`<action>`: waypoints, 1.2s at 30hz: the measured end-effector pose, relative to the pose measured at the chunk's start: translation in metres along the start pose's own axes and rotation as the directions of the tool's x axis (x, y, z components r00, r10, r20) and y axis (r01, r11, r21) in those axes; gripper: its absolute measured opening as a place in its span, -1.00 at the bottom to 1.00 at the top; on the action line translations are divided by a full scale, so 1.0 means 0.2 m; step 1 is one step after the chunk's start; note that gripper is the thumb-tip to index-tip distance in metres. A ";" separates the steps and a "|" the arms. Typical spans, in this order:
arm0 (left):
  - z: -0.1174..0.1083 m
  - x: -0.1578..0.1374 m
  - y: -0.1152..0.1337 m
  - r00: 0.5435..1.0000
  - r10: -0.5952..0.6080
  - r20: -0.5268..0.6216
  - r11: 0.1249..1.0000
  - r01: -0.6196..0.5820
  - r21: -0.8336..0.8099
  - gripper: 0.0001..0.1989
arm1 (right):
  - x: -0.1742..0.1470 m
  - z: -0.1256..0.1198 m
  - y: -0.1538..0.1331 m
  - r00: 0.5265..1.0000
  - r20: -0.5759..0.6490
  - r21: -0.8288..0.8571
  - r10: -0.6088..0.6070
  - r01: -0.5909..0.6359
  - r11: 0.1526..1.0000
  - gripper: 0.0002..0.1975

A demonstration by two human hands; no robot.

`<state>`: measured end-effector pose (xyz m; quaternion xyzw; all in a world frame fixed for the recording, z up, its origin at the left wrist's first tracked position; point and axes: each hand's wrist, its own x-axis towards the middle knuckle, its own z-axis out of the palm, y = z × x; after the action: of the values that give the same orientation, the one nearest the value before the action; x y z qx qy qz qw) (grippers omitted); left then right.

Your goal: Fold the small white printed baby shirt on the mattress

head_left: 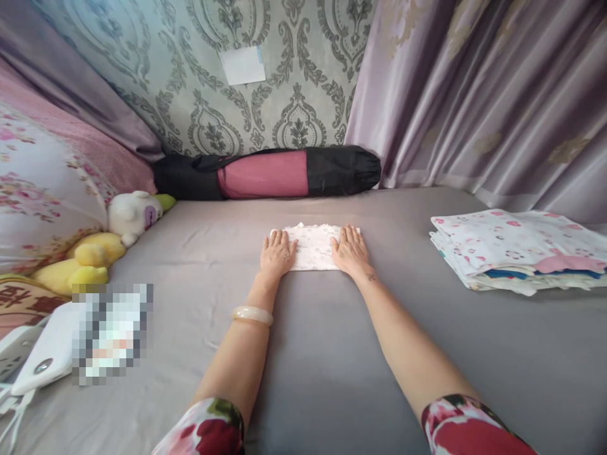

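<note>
A folded white cloth with a small faint print (313,248) lies flat on the grey bed sheet (322,354) in front of me. My left hand (278,253) rests palm down on its left end, fingers stretched forward. On the right end, my right hand (351,249) lies flat in the same way, fingers out. Both hands are open, and neither grips the cloth. The cloth's middle shows between them, and its far edge looks slightly ruffled.
To the right sits a stack of folded printed cloths (516,243). A black and pink rolled bag (265,174) lies along the wall. At left are a white plush toy (130,216), a yellow plush toy (78,262), a floral pillow (47,196) and a white device with cables (52,347).
</note>
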<state>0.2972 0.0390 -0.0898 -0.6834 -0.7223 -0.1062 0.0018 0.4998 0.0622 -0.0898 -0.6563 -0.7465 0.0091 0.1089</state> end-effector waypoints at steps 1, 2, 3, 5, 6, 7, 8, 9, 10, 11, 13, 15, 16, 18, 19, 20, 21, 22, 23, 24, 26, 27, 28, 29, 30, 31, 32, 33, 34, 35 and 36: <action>0.01 0.00 0.00 1.000 -0.005 0.023 1.000 0.005 -0.001 -0.39 | 0.00 0.01 0.00 1.000 0.012 0.000 0.007 -0.007 1.000 -0.38; 0.01 0.00 0.00 0.999 -0.008 0.037 1.000 0.008 -0.001 -0.39 | 0.00 0.02 0.01 1.000 0.019 0.000 0.008 -0.008 1.000 -0.38; 0.01 0.00 0.00 0.999 -0.009 0.043 1.000 0.009 -0.001 -0.39 | 0.00 0.02 0.01 1.000 0.021 0.000 0.008 -0.008 1.000 -0.38; 0.00 0.00 0.00 0.999 -0.007 0.051 1.000 0.007 -0.002 -0.39 | 0.00 0.02 0.01 1.000 0.022 0.003 0.008 -0.008 1.000 -0.38; 0.00 0.00 0.00 0.999 -0.007 0.053 1.000 0.007 -0.004 -0.39 | 0.00 0.02 0.01 1.000 0.024 0.004 0.008 -0.008 1.000 -0.38; 0.00 0.00 0.00 0.999 -0.007 0.052 1.000 0.008 -0.005 -0.40 | 0.00 0.02 0.01 1.000 0.027 0.005 0.008 -0.009 1.000 -0.38; -0.01 0.00 0.00 0.999 -0.008 0.051 1.000 0.008 -0.006 -0.40 | 0.00 0.02 0.01 1.000 0.029 0.005 0.008 -0.008 1.000 -0.38; -0.01 0.00 0.00 0.999 -0.007 0.048 1.000 0.008 -0.007 -0.40 | 0.00 0.01 0.01 0.999 0.031 0.004 0.008 -0.009 1.000 -0.38; -0.01 0.00 0.00 0.999 -0.007 0.045 1.000 0.007 -0.007 -0.40 | 0.00 0.01 0.01 0.999 0.033 0.003 0.009 -0.009 1.000 -0.38; -0.01 0.00 0.00 0.999 -0.006 0.041 1.000 0.006 -0.005 -0.41 | 0.00 0.00 0.01 0.999 0.034 0.002 0.010 -0.010 1.000 -0.38; -0.01 0.00 0.00 1.000 -0.001 0.031 1.000 0.001 0.000 -0.41 | 0.00 -0.01 0.00 1.000 0.029 0.001 0.011 -0.011 1.000 -0.39; -0.01 0.00 0.00 1.000 -0.001 0.007 1.000 0.001 0.010 -0.41 | 0.00 -0.02 -0.01 1.000 0.012 0.004 -0.005 0.005 1.000 -0.40; -0.01 0.00 0.01 1.000 -0.001 -0.012 1.000 0.001 0.016 -0.42 | 0.00 -0.02 -0.02 1.000 -0.002 0.006 -0.025 0.025 1.000 -0.41; -0.02 0.00 0.04 0.998 0.015 -0.066 1.000 -0.014 0.026 -0.42 | -0.01 -0.03 -0.05 0.996 -0.027 0.014 -0.080 0.081 0.997 -0.43; -0.02 -0.01 0.06 0.995 0.040 -0.092 0.999 -0.038 0.033 -0.42 | -0.01 -0.03 -0.07 0.993 -0.036 0.020 -0.112 0.113 0.993 -0.44; -0.03 -0.01 0.07 0.991 0.076 -0.109 0.997 -0.072 0.041 -0.42 | -0.01 -0.03 -0.08 0.989 -0.043 0.027 -0.140 0.141 0.990 -0.44; -0.03 -0.02 0.09 0.987 0.115 -0.112 0.993 -0.110 0.051 -0.42 | -0.01 -0.03 -0.10 0.986 -0.047 0.036 -0.161 0.162 0.986 -0.45; -0.02 -0.03 0.11 0.984 0.150 -0.100 0.988 -0.144 0.061 -0.42 | -0.01 -0.02 -0.11 0.984 -0.045 0.045 -0.171 0.173 0.984 -0.45; -0.02 -0.03 0.13 0.982 0.174 -0.075 0.983 -0.168 0.069 -0.42 | -0.02 -0.02 -0.12 0.984 -0.038 0.055 -0.175 0.177 0.983 -0.45; -0.01 -0.04 0.14 0.982 0.186 -0.042 0.980 -0.182 0.074 -0.42 | -0.02 -0.01 -0.12 0.984 -0.029 0.064 -0.174 0.176 0.982 -0.45; 0.00 -0.04 0.15 0.983 0.184 0.012 0.980 -0.184 0.075 -0.42 | -0.03 0.01 -0.13 0.986 -0.010 0.080 -0.164 0.164 0.983 -0.46; 0.00 -0.04 0.15 0.983 0.180 0.028 0.981 -0.182 0.073 -0.42 | -0.03 0.01 -0.13 0.987 -0.006 0.085 -0.162 0.162 0.983 -0.46; 0.00 -0.04 0.15 0.983 0.177 0.035 0.981 -0.180 0.070 -0.41 | -0.03 0.02 -0.12 0.987 -0.005 0.089 -0.160 0.160 0.983 -0.46; 0.00 -0.04 0.15 0.984 0.176 0.037 0.982 -0.178 0.067 -0.41 | -0.03 0.02 -0.12 0.987 -0.006 0.092 -0.160 0.160 0.983 -0.46; 0.00 -0.04 0.15 0.984 0.175 0.037 0.982 -0.178 0.064 -0.41 | -0.03 0.02 -0.12 0.987 -0.006 0.093 -0.159 0.158 0.983 -0.46; 0.00 -0.04 0.15 0.984 0.175 0.036 0.982 -0.177 0.061 -0.41 | -0.03 0.02 -0.12 0.987 -0.007 0.092 -0.158 0.158 0.983 -0.46; 0.01 -0.04 0.14 0.984 0.177 0.032 0.982 -0.178 0.057 -0.42 | -0.03 0.02 -0.12 0.987 -0.008 0.089 -0.159 0.159 0.983 -0.46; 0.01 -0.04 0.14 0.984 0.178 0.028 0.982 -0.179 0.053 -0.42 | -0.02 0.02 -0.12 0.987 -0.008 0.086 -0.160 0.160 0.983 -0.46; 0.01 -0.03 0.14 0.983 0.180 0.022 0.982 -0.181 0.049 -0.42 | -0.02 0.02 -0.12 0.987 -0.009 0.082 -0.162 0.162 0.983 -0.46; 0.01 -0.03 0.14 0.983 0.181 0.016 0.982 -0.182 0.044 -0.43 | -0.02 0.02 -0.12 0.987 -0.009 0.079 -0.162 0.163 0.984 -0.46; 0.01 -0.03 0.14 0.983 0.183 0.008 0.982 -0.184 0.039 -0.44 | -0.02 0.02 -0.12 0.987 -0.008 0.077 -0.163 0.163 0.984 -0.46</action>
<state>0.3253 0.0338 -0.0892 -0.7471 -0.6582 -0.0895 0.0236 0.4763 0.0548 -0.0907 -0.5883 -0.7967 0.0285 0.1354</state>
